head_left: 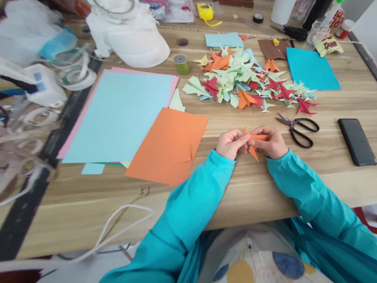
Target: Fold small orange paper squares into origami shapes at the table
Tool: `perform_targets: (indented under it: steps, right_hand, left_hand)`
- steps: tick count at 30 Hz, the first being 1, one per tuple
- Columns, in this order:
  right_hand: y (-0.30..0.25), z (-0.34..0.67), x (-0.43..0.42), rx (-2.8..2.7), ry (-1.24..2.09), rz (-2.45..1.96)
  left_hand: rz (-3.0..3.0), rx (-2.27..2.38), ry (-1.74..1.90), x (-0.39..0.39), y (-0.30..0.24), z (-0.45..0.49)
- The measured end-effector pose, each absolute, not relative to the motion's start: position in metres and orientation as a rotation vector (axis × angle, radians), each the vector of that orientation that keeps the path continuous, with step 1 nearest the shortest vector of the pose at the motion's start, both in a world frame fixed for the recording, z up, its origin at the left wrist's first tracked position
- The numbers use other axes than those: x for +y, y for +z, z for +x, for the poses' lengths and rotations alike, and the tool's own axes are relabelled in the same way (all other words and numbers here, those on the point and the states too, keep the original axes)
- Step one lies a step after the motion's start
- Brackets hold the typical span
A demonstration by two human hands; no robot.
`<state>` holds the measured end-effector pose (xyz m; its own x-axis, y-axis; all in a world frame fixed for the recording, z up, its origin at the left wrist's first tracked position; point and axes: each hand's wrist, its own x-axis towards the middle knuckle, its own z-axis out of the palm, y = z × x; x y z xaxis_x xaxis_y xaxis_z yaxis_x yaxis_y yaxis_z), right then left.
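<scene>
Between my two hands, just above the wooden table, is a small orange folded paper piece (253,152) with narrow pointed ends. My left hand (231,143) pinches it from one side, thumb on top. On the other side my right hand (271,141) grips it with thumb and fingers. Part of the folded paper is hidden behind the fingers. Black-handled scissors (299,129) lie partly spread to the right of my right hand. Left of my hands rest orange paper sheets (166,150). Beyond them is a heap of folded paper pieces (235,72) in green, orange, red and blue.
Large light blue sheets (122,112) lie on the left, blue squares (311,69) at the right. A phone (357,141) lies near the right edge. A spool of green thread (181,64), a white cap (138,39) and a yellow tape measure (205,11) stand farther back. Cables clutter the left.
</scene>
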<state>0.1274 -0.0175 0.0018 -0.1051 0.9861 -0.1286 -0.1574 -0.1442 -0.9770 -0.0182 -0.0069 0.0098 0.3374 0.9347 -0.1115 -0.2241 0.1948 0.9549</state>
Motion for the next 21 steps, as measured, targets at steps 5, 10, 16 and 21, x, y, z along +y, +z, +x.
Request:
perform_targets:
  steps: [5, 10, 16, 21]
  right_hand:
    - [-0.0017, 0.1278, -0.0163, -1.046, 1.427, -1.173]
    - [-0.0022, 0.1276, -0.0168, -1.056, 1.416, -1.155]
    - [0.0003, 0.1268, -0.0185, -1.071, 1.439, -1.106]
    - [-0.0006, 0.1270, -0.0173, -1.040, 1.446, -1.163]
  left_hand:
    - [1.060, 0.905, 1.017, -0.0070, 0.0081, -0.0170]
    - [1.136, 0.935, 0.993, -0.0077, 0.0077, -0.0187]
    - [1.044, 0.832, 0.930, -0.0070, 0.0046, -0.0173]
    - [1.007, 0.874, 0.956, -0.0060, 0.0052, -0.0173]
